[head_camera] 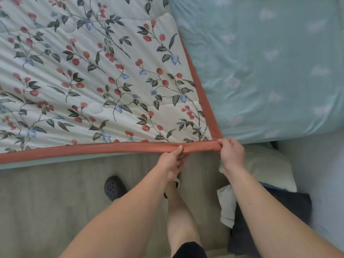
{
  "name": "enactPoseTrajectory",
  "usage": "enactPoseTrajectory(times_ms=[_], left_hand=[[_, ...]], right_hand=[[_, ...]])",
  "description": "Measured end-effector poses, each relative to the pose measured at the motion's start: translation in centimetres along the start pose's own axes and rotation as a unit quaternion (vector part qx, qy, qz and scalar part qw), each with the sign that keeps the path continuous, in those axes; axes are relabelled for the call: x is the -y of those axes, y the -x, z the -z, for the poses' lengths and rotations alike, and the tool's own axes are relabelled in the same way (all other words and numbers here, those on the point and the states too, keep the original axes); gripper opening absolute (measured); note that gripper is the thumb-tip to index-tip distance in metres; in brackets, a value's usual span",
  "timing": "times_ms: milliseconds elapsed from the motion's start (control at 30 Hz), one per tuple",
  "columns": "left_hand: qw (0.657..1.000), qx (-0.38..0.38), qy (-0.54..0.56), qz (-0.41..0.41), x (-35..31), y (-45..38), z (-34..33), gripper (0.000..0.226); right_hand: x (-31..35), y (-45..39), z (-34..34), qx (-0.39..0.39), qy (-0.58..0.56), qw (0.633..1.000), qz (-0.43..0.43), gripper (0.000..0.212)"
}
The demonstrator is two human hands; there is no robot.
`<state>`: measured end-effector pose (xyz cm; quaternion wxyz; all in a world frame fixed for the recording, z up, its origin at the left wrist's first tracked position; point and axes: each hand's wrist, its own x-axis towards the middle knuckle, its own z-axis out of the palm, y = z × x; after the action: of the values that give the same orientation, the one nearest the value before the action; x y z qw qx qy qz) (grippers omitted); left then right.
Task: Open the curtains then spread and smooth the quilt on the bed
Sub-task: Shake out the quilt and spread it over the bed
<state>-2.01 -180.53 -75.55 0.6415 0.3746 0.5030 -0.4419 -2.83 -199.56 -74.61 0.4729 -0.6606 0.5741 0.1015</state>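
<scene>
- Nearest, two bare forearms reach forward from the bottom edge; a bare leg and black shorts (190,250) show between them.
- On the wood-look floor (46,202) sits a dark perforated clog (114,187); to the right lie a pale cushion (268,168) and a dark cloth (275,216).
- The left hand (172,162) pinches the quilt's rust-red border (111,148), thumb on top, the other fingers curled beneath the hem.
- The right hand (231,152) grips the same border at the quilt's near corner, fingers folded over the edge.
- The quilt (104,77), cream with red berries and dark leaves, lies spread across the left part of the bed, its near hem at the mattress edge.
- Beyond and to the right, the pale green sheet (270,71) lies uncovered.
</scene>
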Motion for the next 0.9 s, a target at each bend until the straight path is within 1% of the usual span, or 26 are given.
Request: enactPoseTrajectory(times_ms=[133,267,367,433,500,533,600,633,667,733,800,900], left_hand=[[0.999,-0.047,-0.014,0.021,0.7,-1.3,0.8,0.014],[0.999,-0.047,-0.006,0.02,1.5,-1.4,0.5,0.018],[0.999,-0.047,-0.02,0.019,2.0,-1.2,0.7,0.019],[0.999,-0.047,0.002,-0.006,1.6,-1.3,1.9,0.02],[0.993,-0.058,0.086,-0.053,0.6,-1.2,3.9,0.029],[0.985,-0.069,0.135,-0.081,-0.1,-1.0,5.4,0.035],[0.966,-0.094,0.211,-0.119,-1.4,-0.1,7.9,0.038],[0.958,-0.106,0.234,-0.13,-1.9,0.1,9.1,0.037],[0.952,-0.111,0.251,-0.136,-2.5,0.2,10.3,0.035],[0.947,-0.107,0.269,-0.137,-3.2,0.2,12.4,0.032],[0.951,-0.097,0.263,-0.13,-2.9,-0.1,13.1,0.024],[0.97,-0.12,0.19,-0.098,-0.4,-0.7,13.4,0.009]], right_hand=[[-1.0,-1.0,-2.0,0.006,0.04,0.999,-0.019,0.016],[-0.8,-1.2,-3.0,-0.026,0.064,0.998,-0.014,0.017],[-1.6,-1.1,-2.9,-0.024,0.077,0.996,-0.033,0.013],[-1.5,-1.2,-3.3,-0.031,0.05,0.997,-0.053,0.01],[-1.1,-0.9,-4.0,-0.032,-0.023,0.996,-0.086,0.008],[-1.0,-0.3,-4.7,-0.015,-0.07,0.991,-0.112,0.012],[-1.1,1.4,-5.6,0.028,-0.144,0.975,-0.167,0.033],[-1.4,2.2,-6.0,0.051,-0.158,0.969,-0.181,0.039],[-1.9,3.0,-6.5,0.072,-0.158,0.967,-0.187,0.039],[-3.0,4.3,-7.8,0.089,-0.146,0.966,-0.194,0.032],[-3.7,4.8,-8.5,0.074,-0.149,0.967,-0.191,0.027],[-4.4,3.7,-7.9,0.014,-0.138,0.975,-0.173,0.023]])
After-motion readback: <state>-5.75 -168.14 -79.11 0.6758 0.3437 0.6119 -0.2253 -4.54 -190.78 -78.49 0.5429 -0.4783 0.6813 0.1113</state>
